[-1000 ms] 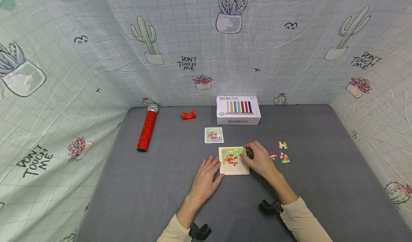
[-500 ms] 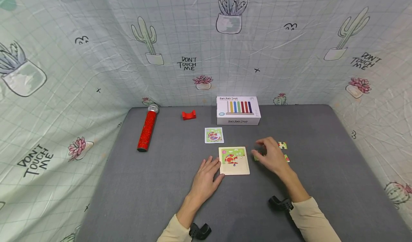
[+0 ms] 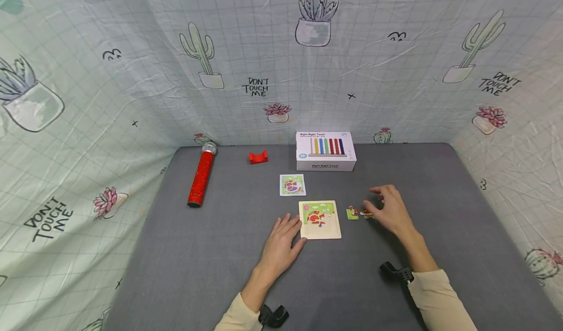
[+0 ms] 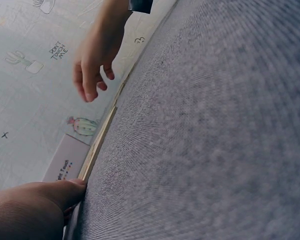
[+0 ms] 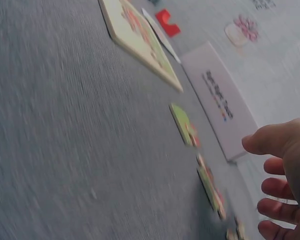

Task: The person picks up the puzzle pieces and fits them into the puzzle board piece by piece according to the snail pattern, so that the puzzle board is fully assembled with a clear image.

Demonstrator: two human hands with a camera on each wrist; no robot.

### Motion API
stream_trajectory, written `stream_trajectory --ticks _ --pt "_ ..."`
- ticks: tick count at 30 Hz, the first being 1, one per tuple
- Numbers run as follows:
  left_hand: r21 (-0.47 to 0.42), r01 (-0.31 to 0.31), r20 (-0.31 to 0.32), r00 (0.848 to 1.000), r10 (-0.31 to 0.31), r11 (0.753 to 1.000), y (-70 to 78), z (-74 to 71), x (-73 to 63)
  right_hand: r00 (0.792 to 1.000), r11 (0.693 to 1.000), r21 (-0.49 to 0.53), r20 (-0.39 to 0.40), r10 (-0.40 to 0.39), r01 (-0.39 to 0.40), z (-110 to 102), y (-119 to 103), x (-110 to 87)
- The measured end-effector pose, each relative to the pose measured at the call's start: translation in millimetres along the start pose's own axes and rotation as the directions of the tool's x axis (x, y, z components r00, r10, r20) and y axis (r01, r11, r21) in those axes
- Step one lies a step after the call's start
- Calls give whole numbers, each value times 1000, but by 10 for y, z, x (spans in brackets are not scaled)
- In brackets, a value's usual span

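My left hand point(image 3: 280, 247) lies with straight fingers on the table at the left edge of a square wooden puzzle board point(image 3: 330, 231). In the left wrist view its thumb touches the edge of the board point(image 4: 96, 148). The upper part of the board carries a red and green picture, the lower part is bare wood. My right hand point(image 3: 391, 212) hovers right of the board, fingers loosely bent and holding nothing. Just left of it lie a green and red puzzle piece point(image 3: 352, 213) and a second piece point(image 3: 367, 214) near the thumb. In the right wrist view another piece point(image 5: 236, 231) shows below the fingers.
Behind the board lies a small picture card point(image 3: 292, 185). A white box point(image 3: 325, 151) stands at the back, with a red curved block point(image 3: 258, 157) to its left. A red glittery microphone point(image 3: 202, 177) lies at the left. Patterned cloth point(image 3: 281, 67) surrounds the grey table.
My right hand has moved off the board's upper right side, to the right. Its move uncovers the green and red piece, while the pieces farther right become hidden. The left hand stays put.
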State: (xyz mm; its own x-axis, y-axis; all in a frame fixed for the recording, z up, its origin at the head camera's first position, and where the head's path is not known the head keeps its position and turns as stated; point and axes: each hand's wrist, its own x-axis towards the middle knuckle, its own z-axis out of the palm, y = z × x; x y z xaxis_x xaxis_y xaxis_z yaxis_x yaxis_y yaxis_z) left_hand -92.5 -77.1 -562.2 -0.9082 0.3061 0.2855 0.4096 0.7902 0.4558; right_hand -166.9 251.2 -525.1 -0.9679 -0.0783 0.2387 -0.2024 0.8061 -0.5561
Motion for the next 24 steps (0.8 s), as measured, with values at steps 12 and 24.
stream_trajectory --ticks 12,24 --pt "0 11 2 1000 -11 1000 5 1 -4 999 999 -4 -1 48 -48 -158 368 -5" --pt "16 2 2 1000 -2 1000 1 -1 -5 997 997 -48 41 65 -63 -246 536 -35"
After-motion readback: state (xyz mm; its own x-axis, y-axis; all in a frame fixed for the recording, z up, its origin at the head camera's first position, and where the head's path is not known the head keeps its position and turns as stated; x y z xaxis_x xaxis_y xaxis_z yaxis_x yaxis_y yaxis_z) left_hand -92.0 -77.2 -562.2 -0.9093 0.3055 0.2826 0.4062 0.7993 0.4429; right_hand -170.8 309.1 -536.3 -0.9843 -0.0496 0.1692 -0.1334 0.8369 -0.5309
